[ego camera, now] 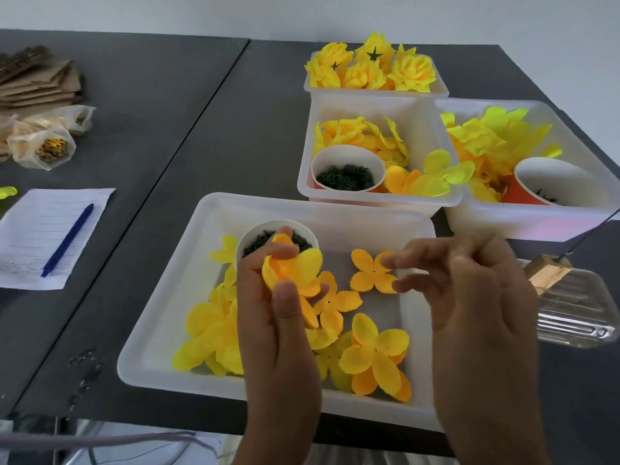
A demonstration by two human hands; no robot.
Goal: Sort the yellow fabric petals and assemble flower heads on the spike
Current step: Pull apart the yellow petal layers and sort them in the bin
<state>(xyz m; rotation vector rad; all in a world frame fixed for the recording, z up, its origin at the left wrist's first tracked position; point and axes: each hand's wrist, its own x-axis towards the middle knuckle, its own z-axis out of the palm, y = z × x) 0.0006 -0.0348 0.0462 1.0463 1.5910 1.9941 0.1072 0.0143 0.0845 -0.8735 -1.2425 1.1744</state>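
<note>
Head view: we see a folded yellow petal piece (293, 268) pinched between the thumb and fingers of the left hand (278, 333), just above the near white tray (167, 330). The right hand (469, 297) hovers beside it, over the tray's right edge, fingers loosely curled, holding nothing. Loose petals (372, 360) lie in the tray; a paper cup (250, 239) stands at its far side.

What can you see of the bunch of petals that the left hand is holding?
The petal bunch is yellow-orange fabric, several rounded petal pieces stacked and cupped together. The left hand grips it above the near white tray, thumb on the front and fingertips curled over the top. It is lifted clear of the loose petals below. The right hand is beside it and does not touch it.
</note>
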